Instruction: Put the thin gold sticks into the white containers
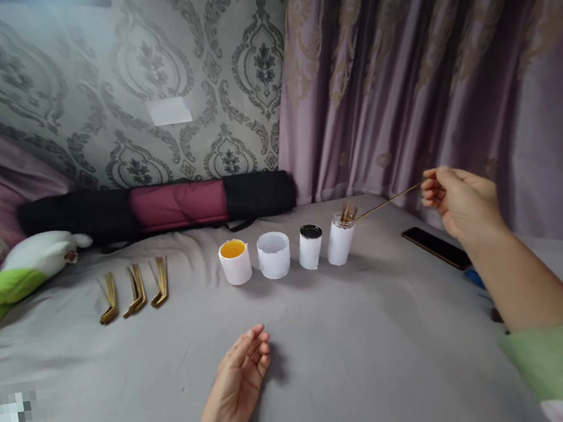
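Observation:
My right hand (461,203) is raised at the right, fingers pinched on one end of a thin gold-coloured stick (389,201). The stick slants down to the left, its far end by the rim of a white-wrapped jar (337,245). Several gold-coloured sticks (349,212) poke out of that jar, which leans slightly. Palm turned inward and fingers loosely bent, my left hand (245,377) rests low in the middle, open and holding nothing. Beyond it stand a white cup with a yellow inside (236,270), a white cup (274,261) and a white can with a dark top (311,252).
Three bundles of bent gold-coloured tubes, the nearest to the cups being one bundle (160,284), lie left on the grey sheet (335,371). A phone (436,248) lies right. A plush toy (32,267) and a long black-and-maroon roll (179,204) sit along the back.

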Action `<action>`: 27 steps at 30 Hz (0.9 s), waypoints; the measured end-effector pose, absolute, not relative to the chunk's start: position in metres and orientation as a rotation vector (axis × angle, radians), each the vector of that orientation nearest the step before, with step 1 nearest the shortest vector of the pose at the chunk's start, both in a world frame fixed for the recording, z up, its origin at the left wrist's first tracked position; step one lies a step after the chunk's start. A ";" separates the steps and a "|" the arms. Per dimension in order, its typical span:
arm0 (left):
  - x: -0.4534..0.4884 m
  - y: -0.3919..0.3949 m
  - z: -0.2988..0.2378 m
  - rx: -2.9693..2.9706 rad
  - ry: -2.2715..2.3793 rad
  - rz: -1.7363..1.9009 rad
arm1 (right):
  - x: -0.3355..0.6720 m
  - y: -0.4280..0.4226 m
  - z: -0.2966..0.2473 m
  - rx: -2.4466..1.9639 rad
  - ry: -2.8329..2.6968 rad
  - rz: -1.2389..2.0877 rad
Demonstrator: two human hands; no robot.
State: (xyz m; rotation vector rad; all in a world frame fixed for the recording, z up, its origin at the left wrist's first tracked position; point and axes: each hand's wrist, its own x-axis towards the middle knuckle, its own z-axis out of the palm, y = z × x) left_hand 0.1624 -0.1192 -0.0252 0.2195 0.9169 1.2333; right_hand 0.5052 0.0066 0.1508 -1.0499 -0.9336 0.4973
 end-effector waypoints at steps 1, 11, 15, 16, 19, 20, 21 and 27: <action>0.163 -0.119 -0.025 0.218 0.917 1.232 | 0.507 0.009 0.153 -1.050 -0.928 0.474; 0.162 -0.118 -0.026 0.214 0.914 1.231 | 0.509 0.032 0.168 -1.036 -1.048 0.282; 0.162 -0.118 -0.026 0.220 0.910 1.234 | 0.506 0.039 0.169 -1.090 -1.087 0.237; 0.162 -0.118 -0.026 0.220 0.909 1.233 | 0.505 0.040 0.170 -1.103 -1.094 0.231; 0.162 -0.118 -0.026 0.217 0.907 1.233 | 0.501 0.043 0.170 -1.120 -1.125 0.232; 0.162 -0.118 -0.026 0.216 0.907 1.232 | 0.500 0.043 0.170 -1.122 -1.138 0.233; 0.162 -0.118 -0.026 0.214 0.907 1.232 | 0.500 0.044 0.169 -1.124 -1.152 0.232; 0.162 -0.118 -0.028 0.211 0.905 1.229 | 0.496 0.047 0.167 -1.147 -1.225 0.216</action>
